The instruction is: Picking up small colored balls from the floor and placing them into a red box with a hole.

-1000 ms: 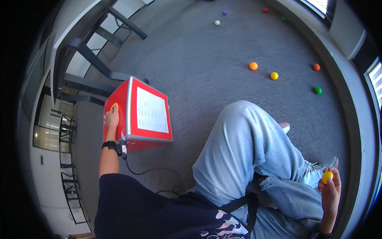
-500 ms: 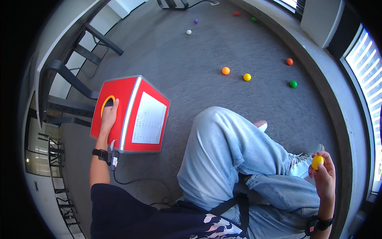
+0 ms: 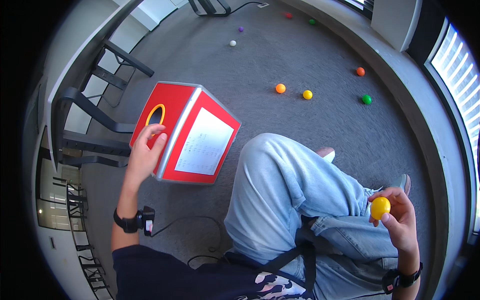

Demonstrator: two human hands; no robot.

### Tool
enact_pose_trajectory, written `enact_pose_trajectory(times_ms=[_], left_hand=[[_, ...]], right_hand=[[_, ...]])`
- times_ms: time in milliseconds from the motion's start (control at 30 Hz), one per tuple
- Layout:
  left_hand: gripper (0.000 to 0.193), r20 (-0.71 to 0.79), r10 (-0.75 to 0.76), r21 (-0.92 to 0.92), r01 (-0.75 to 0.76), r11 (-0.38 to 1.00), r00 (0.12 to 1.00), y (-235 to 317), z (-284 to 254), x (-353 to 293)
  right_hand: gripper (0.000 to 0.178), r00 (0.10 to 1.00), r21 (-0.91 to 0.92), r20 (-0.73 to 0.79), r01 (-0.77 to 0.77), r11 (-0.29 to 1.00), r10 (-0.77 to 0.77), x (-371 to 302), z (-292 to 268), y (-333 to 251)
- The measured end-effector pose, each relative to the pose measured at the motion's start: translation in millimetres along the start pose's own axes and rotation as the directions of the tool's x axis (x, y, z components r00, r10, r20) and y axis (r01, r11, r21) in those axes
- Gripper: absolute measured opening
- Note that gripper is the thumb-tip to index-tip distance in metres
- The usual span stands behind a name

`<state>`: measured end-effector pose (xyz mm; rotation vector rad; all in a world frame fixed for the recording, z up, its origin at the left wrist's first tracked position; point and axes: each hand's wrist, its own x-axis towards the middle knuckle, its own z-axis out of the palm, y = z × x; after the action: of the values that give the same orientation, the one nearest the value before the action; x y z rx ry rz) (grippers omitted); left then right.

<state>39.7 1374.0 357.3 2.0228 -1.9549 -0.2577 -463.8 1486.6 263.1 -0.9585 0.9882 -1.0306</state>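
On the left, a red box (image 3: 172, 100) with silver edges stands tilted on the floor. One face has an oval hole (image 3: 156, 117) with a yellow rim, and another bears a white sheet of paper (image 3: 205, 142) with writing. My left hand (image 3: 145, 152) is beside the hole, thumb and fingers apart, nothing in it; whether its fingertips touch the box I cannot tell. At the right, above my shoe, my right hand (image 3: 402, 220) grips a yellow plastic ball (image 3: 380, 208) between thumb and fingers.
Across the grey carpet lie an orange ball (image 3: 280, 88), a yellow ball (image 3: 307, 95), a green ball (image 3: 367, 99), a red-orange ball (image 3: 360, 71) and several farther ones. Dark table legs (image 3: 95, 110) stand left of the box. A cable (image 3: 200, 218) trails from my left wrist. My bent leg (image 3: 270, 185) fills the middle.
The red box has shifted right and turned. My left hand has come away from its hole and opened. My right hand has moved slightly left with the yellow ball.
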Motion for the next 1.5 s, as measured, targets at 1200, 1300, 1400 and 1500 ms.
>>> enact_pose_trajectory(times_ms=[1200,1300,1400,1500], left_hand=[[0.033,-0.343,-0.168,0.046,0.195,0.980,0.924,-135,60,83],[0.037,-0.317,-0.222,-0.010,0.231,0.973,0.922,-136,61,81],[0.039,-0.332,-0.200,0.016,0.217,0.976,0.922,-127,63,85],[0.039,-0.339,-0.126,0.020,0.141,0.990,0.932,-95,66,81]], right_hand=[[0.050,0.992,0.201,0.086,-0.108,0.974,0.093,5,25,33],[0.049,0.991,0.198,0.094,-0.112,0.974,0.094,9,27,36],[0.046,0.994,0.171,0.082,-0.091,0.981,0.078,7,24,35],[0.042,0.993,0.200,0.092,-0.097,0.975,0.080,6,25,32]])
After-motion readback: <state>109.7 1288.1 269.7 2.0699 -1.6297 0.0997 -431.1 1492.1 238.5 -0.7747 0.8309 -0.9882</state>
